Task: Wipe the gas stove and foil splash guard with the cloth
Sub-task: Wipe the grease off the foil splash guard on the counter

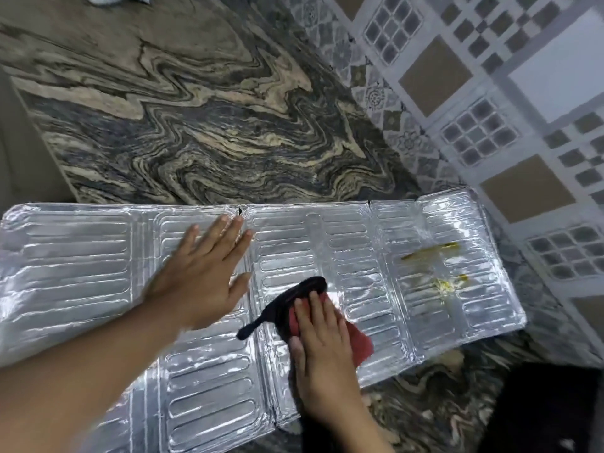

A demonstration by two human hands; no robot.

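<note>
**Foil splash guard laid flat and pressed under both hands**

The foil splash guard [343, 243] is seen spread out flat on the table [196, 125], whose top is patterned in swirling grey and beige veins. The guard is made up of several ribbed panels joined at folds, and its near edge runs out of view at the bottom left.

The left hand [202, 276] is laid palm down on the foil near the middle fold, with the fingers stretched out wide and nothing held in it. The foil is touched by the palm and fingertips alike.

The cloth [327, 322] is found on the panel just right of that fold. It is red, with a black part bunched at its far side and a black strip trailing off to the left. The right hand [323, 341] is pressed flat upon the cloth, fingers extended and close together, so that the cloth is pinned against the foil rather than gripped in a fist.

Yellowish smears [434, 266] are visible on the right-hand panels, well apart from the cloth. A tiled wall [490, 93] with grey and brown squares is seen beyond the right end of the guard. A dark object at the bottom right corner is too blurred to be identified.
</note>
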